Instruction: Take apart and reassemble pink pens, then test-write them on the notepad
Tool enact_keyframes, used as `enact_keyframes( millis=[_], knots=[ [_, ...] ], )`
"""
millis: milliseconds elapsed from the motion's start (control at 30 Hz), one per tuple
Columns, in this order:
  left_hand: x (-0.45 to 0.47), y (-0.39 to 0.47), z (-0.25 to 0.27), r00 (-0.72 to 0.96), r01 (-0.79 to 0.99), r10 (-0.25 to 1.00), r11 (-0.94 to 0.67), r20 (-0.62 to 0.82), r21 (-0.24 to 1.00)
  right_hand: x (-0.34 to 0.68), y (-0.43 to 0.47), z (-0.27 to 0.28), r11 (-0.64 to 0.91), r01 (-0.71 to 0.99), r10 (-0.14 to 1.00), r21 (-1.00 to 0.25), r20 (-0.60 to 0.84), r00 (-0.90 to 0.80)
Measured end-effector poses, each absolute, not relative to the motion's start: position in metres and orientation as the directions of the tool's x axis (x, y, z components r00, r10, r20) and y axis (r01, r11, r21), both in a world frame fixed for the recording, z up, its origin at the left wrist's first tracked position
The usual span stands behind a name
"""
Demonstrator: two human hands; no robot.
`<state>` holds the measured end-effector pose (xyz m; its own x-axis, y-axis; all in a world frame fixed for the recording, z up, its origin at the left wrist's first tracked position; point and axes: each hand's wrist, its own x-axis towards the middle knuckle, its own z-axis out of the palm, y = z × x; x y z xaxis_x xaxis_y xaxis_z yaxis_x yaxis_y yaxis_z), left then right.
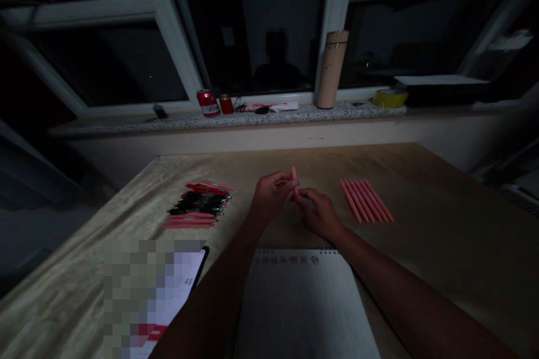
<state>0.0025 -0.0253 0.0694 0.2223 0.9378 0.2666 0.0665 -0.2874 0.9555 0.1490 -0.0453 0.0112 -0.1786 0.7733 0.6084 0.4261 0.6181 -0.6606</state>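
Note:
Above the middle of the table, a pink pen (293, 172) stands nearly upright between my two hands. The fingers of my left hand (269, 195) pinch its upper part. My right hand (319, 212) is closed on its lower end, which the fingers partly hide. Right of my hands lies a slanted row of several pink pens (365, 201), side by side. On the left is a looser pile with black pens (202, 202) in its middle, a red pen (206, 188) at the far side and more pink pens (190, 221) at the near side.
An open spiral notebook (307, 303) lies below my hands. A phone (181, 286) with a lit screen sits left of it, partly blurred out. On the windowsill stand a red can (208, 104), a red jar (226, 104), a tall wooden-looking cylinder (332, 70) and yellow tape (389, 99).

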Motion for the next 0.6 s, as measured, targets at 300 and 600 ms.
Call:
enact_keyframes(
  millis=[300,600],
  knots=[
    [0.0033,-0.0265,0.0717,0.288,0.068,0.929,-0.262,0.233,0.963,0.1492,-0.0441,0.0089,0.577,0.383,0.811,-0.721,0.559,-0.17],
    [0.0035,-0.0298,0.0734,0.329,0.101,0.915,-0.279,0.232,0.955,0.1487,-0.0447,0.0088,0.582,0.408,0.807,-0.703,0.561,-0.185]
  ],
)
